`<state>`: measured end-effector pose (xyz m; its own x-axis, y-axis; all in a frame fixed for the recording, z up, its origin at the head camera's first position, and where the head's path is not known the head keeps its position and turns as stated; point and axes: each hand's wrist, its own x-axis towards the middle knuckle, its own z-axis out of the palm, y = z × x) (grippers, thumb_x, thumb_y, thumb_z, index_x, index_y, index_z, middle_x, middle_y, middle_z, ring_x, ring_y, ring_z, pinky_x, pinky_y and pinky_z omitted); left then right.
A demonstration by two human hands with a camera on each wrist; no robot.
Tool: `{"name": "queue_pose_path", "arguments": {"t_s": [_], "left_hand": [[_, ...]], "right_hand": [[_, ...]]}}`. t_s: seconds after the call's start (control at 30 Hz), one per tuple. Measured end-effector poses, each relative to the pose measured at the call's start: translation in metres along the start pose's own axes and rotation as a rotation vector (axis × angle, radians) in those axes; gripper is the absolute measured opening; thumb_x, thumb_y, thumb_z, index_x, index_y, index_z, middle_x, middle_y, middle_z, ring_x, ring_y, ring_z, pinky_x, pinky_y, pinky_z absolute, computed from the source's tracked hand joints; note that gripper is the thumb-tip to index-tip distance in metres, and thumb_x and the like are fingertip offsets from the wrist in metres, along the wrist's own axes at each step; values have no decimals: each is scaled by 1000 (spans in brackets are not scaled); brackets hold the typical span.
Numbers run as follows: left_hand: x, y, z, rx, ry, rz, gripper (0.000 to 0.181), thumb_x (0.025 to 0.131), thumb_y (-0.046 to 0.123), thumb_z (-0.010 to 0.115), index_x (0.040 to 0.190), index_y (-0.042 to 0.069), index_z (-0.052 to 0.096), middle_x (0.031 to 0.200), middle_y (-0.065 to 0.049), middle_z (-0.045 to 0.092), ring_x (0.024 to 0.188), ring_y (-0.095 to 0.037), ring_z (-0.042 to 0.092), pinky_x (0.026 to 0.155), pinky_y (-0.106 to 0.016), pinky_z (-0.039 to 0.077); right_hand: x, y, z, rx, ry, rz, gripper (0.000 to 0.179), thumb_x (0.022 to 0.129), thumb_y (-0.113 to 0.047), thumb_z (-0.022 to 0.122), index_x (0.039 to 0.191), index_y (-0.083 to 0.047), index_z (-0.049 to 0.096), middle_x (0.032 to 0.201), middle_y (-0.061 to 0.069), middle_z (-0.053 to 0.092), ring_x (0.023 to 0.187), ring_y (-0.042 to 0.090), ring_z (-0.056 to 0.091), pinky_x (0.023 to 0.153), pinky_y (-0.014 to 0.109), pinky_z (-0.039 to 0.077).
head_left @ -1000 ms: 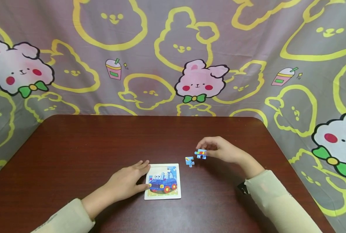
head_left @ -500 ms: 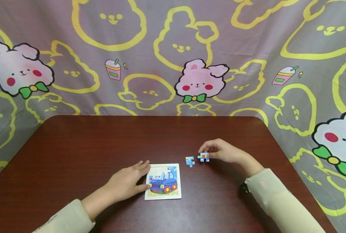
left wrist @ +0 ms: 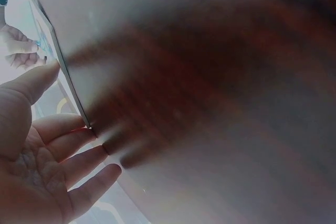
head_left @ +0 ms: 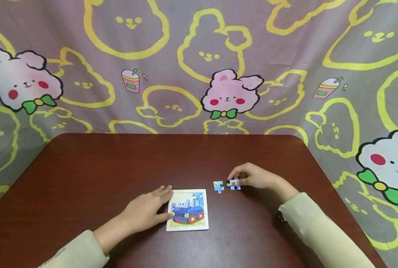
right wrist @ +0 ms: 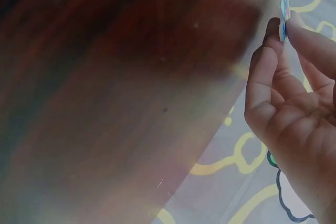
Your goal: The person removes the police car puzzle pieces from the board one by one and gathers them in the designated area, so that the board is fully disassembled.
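Note:
A square puzzle board (head_left: 187, 228) with a pale frame lies flat, showing a blue cartoon car; a bare cream patch shows at its upper left. My left hand (head_left: 144, 211) rests at the board's left side, thumb and straight fingers touching its edge (left wrist: 72, 95) in the left wrist view. Right of the board, my right hand (head_left: 255, 176) pinches a blue jigsaw piece (head_left: 233, 184) with a red and yellow stripe between thumb and fingertips. The right wrist view shows that piece (right wrist: 284, 14) nearly edge-on. Just left of it, a second light-blue jigsaw piece (head_left: 218, 185) lies on the table.
Everything sits on a dark reddish-brown table (head_left: 135, 160) with rounded far corners. Behind and beside it hangs a grey-pink curtain (head_left: 172, 67) printed with yellow outlines and rabbit heads. A dark band (head_left: 280, 216) shows at the right sleeve cuff.
My right hand has come slightly nearer and lower with its piece, which now lies flatter and level beside the loose piece. The left hand and board have stayed in place.

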<state>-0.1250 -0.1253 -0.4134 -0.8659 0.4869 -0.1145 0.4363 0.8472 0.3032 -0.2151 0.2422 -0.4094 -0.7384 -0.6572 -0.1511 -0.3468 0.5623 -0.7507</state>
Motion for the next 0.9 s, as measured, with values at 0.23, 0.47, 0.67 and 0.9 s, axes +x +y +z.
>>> {"name": "queue_pose_path", "arguments": {"t_s": [0.23,0.47,0.67,0.9], "left_hand": [[-2,0,-1,-12,-6,5,70,85,43,76,141,6,55,152,-10,48,142,-31,45,104,-56,47],[-1,0,-1,-15,1,5,70,85,42,76,141,5,56,152,-11,48,142,-32,45,104,-56,46],[-1,0,0,-10,7,15,70,85,42,76,140,4,56,152,-11,49,141,-32,45,104,-55,47],[0,0,-1,-7,10,14,70,85,41,77,140,4,56,152,-12,49,141,-33,46,104,-55,47]], "right_hand": [[0,2,2,-42,17,11,25,88,8,64,112,1,68,86,10,64,72,12,58,65,21,47],[-1,-1,-1,-81,39,13,24,87,5,67,111,2,67,88,8,63,73,12,58,65,22,48],[0,-14,4,-118,52,-3,23,89,-1,70,112,-1,67,92,7,64,77,13,58,66,24,49],[14,-41,18,-146,29,-59,24,89,-2,71,113,-6,68,94,6,65,78,11,56,65,23,50]]}}
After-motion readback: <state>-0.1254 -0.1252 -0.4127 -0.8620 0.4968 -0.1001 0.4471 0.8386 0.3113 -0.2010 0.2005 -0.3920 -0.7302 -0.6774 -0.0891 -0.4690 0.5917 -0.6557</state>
